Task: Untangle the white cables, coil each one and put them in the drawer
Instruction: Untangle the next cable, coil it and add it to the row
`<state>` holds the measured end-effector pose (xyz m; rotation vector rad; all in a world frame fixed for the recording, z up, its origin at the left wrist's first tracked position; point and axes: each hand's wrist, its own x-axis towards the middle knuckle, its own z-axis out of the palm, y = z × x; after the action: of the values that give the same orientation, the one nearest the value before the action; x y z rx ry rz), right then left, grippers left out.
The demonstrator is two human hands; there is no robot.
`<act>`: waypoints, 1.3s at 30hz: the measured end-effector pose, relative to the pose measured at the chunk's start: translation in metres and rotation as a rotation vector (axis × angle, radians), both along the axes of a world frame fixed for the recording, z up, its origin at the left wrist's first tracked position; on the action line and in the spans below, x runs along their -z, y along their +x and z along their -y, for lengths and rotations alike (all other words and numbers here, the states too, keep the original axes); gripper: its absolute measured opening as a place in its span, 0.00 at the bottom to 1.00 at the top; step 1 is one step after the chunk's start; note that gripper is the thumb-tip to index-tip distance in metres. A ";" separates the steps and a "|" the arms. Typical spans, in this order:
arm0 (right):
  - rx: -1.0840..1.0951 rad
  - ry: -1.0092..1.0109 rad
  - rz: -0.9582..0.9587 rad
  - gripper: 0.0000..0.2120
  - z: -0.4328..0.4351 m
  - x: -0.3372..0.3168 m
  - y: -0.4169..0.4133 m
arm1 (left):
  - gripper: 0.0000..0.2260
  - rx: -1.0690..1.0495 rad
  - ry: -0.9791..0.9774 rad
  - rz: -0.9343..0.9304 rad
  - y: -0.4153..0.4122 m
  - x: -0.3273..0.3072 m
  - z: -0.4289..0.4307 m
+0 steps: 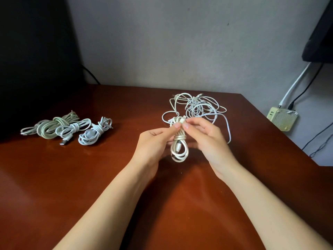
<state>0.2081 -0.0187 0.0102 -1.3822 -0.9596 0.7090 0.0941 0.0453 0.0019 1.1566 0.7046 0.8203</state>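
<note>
A coiled white cable hangs upright just above the brown table, wound round its own middle. My left hand pinches its upper part from the left. My right hand pinches the cable's end near the top from the right. Behind my hands lies a loose tangle of white cables. Three coiled cables lie at the left: a greenish one, a white one with a USB plug, and another white one. No drawer is in view.
A dark object stands at the table's back left. Off the table's right edge, a small cream box with a white and a black wire plugged in sits low by the wall. A dark screen corner hangs at upper right.
</note>
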 end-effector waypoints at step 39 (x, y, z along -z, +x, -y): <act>0.017 0.172 0.081 0.13 0.001 0.000 -0.010 | 0.11 -0.084 0.032 0.192 -0.001 0.003 -0.008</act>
<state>0.1982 -0.0200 0.0102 -1.2737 -1.0471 0.5476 0.0930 0.0531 -0.0010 1.0655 0.5854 1.0027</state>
